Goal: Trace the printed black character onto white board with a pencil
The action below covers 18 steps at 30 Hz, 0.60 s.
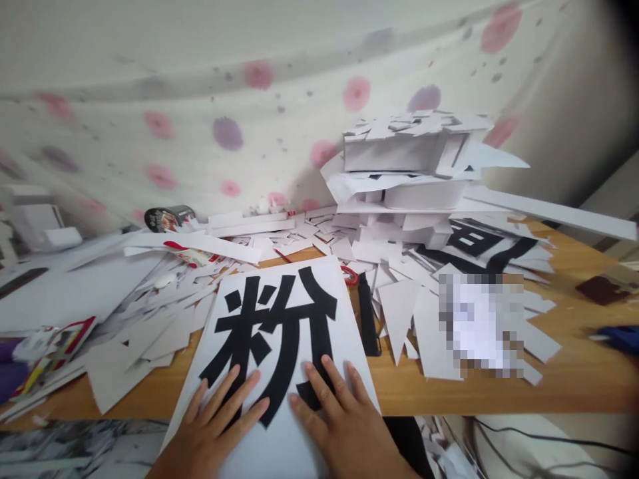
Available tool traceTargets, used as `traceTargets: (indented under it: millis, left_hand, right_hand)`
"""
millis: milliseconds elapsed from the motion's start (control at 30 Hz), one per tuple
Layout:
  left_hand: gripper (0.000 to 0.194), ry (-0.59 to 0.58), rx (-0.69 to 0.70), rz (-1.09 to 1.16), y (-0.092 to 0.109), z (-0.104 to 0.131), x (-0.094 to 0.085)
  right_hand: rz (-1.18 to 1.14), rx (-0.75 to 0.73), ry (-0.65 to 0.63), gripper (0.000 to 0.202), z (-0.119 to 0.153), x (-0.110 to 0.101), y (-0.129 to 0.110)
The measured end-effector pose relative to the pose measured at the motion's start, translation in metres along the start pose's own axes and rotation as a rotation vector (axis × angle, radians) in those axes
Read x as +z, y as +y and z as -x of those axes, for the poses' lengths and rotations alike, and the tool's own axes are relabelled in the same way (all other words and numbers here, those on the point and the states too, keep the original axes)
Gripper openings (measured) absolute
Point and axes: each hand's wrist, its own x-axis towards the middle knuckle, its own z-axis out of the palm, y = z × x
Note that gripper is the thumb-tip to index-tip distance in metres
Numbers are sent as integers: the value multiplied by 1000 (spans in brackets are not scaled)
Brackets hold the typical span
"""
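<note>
A white sheet (294, 439) bearing a large black character (287, 313) lies at the table's front edge and hangs toward me. My left hand (214, 419) rests flat on its lower left part, fingers spread over the black strokes. On the lower right part lies my right hand (344, 419), its fingers also spread, touching the right strokes. Neither hand grips anything. Just right of the sheet is a black cutter-like tool (368, 316), and red scissor handles (349, 275) show beside the sheet's upper right corner.
White offcuts (144, 339) cover much of the wooden table (419, 399). Stacked white box-like pieces (399, 156) rise at the back right. A glue tube (190, 254), a dark can (170, 218) and a blue object (619, 338) lie around. Cables (544, 436) hang below.
</note>
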Motion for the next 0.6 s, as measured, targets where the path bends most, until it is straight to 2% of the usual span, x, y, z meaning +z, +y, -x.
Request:
traceTargets:
  millis: [67,133,267,367,467,600]
  left_hand:
    - [80,16,-30,-16,1,0,2]
    - [74,-33,-15,12,1,0,0]
    - [76,-103,22,92,-1,1,-12]
    - [91,-136,64,184,0,2,-24]
    - [91,-136,98,255,-1,1,-32]
    - [95,-91,89,227,-8,-6,-30]
  right_hand:
    - [-21,-22,-21,93,0,-2,1]
    - [-52,-42,-56,94,2,-5,1]
    - [-71,-19,-92,97,5,-5,1]
    - [-39,10,-70,100,6,-4,0]
    - [19,31,-38,104,6,-4,-3]
    - [106,12,77,111,8,-2,-5]
